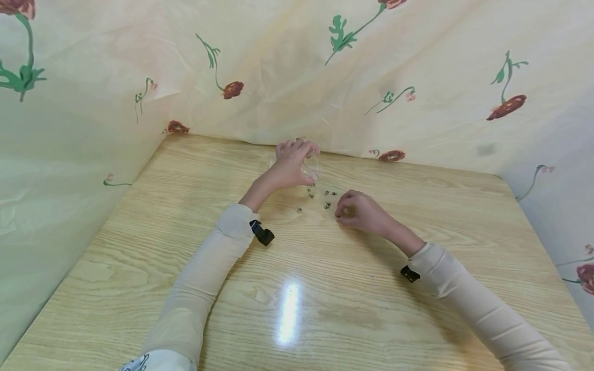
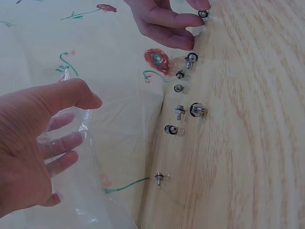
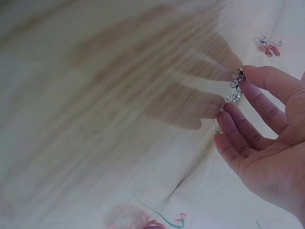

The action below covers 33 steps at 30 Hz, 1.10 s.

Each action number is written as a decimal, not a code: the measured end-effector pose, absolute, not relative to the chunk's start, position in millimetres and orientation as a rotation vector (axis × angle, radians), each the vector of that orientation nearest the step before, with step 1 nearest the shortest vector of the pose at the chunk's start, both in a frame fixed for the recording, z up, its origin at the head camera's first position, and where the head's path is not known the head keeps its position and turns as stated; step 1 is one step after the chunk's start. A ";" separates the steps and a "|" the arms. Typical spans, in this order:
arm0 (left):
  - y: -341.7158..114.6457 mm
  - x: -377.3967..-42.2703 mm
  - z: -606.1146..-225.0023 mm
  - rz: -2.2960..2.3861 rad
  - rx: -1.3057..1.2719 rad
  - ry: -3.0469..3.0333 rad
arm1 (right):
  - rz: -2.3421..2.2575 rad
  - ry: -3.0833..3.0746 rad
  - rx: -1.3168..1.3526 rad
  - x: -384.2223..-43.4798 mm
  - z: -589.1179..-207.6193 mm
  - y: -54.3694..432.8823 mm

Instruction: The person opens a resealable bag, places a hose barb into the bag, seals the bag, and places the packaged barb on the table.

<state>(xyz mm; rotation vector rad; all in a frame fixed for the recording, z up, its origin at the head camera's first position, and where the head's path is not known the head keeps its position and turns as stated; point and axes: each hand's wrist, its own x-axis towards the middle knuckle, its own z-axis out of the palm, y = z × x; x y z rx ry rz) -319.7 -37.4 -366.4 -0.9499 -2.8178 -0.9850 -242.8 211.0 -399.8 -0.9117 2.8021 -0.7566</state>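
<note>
Beige sleeves [image 1: 190,288] spanned a pale wood-grain counter [image 1: 352,304] scattered with small silver metal fittings [image 2: 179,112] with black rings.
The left hand [image 1: 293,167] had its spread fingers curved round a clear thin plastic bag [image 2: 93,188], apparently to hold it open; the right hand [image 1: 364,212] had its fingers clamped at the tips on another fitting [image 2: 203,14], presumably because it was so small; whether that touched the counter was unclear.

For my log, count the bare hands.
2: left bare hand near the wooden table's far edge, around a clear plastic bag; right bare hand pinching a small metal fitting. No others show.
</note>
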 end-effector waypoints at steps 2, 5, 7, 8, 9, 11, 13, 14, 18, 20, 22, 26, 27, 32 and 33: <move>-37.6 -319.9 -366.2 -0.985 -0.949 -2.819 | -0.744 2.810 -0.911 -242.7 -399.7 210.6; -37.9 -320.0 -365.9 -0.983 -0.946 -2.820 | -0.744 2.811 -0.900 -241.8 -399.1 210.3; -38.0 -320.1 -365.6 -0.984 -0.947 -2.819 | -0.746 2.811 -0.895 -241.3 -398.7 210.2; -38.1 -320.1 -365.6 -0.985 -0.947 -2.819 | -0.745 2.810 -0.894 -241.0 -398.4 210.0; -38.3 -320.1 -365.6 -0.986 -0.947 -2.818 | -0.745 2.810 -0.892 -240.8 -398.1 210.0; -38.5 -320.4 -365.5 -0.984 -0.948 -2.819 | -0.743 2.809 -0.891 -240.8 -397.8 209.8; -38.6 -320.6 -365.5 -0.984 -0.948 -2.819 | -0.742 2.808 -0.888 -240.9 -397.6 209.7; -38.7 -320.6 -365.5 -0.982 -0.947 -2.819 | -0.742 2.807 -0.886 -240.9 -397.3 209.4; -38.9 -320.4 -365.1 -0.989 -0.943 -2.818 | -0.738 2.811 -0.900 -241.1 -396.6 208.6; -38.7 -320.3 -365.1 -0.992 -0.942 -2.818 | -0.737 2.817 -0.916 -241.1 -396.6 208.3; -38.5 -320.3 -365.0 -1.000 -0.941 -2.819 | -0.737 2.819 -0.934 -241.2 -396.6 208.5; -38.8 -319.7 -364.8 -1.004 -0.937 -2.822 | -0.741 2.813 -0.935 -241.3 -396.8 208.8; -38.9 -319.6 -364.7 -1.007 -0.936 -2.822 | -0.741 2.812 -0.931 -241.6 -397.2 208.9; -39.4 -319.6 -364.8 -1.011 -0.934 -2.822 | -0.731 2.812 -0.925 -242.5 -397.9 209.4; -39.4 -319.8 -364.8 -1.010 -0.935 -2.822 | -0.730 2.812 -0.928 -242.6 -397.9 209.6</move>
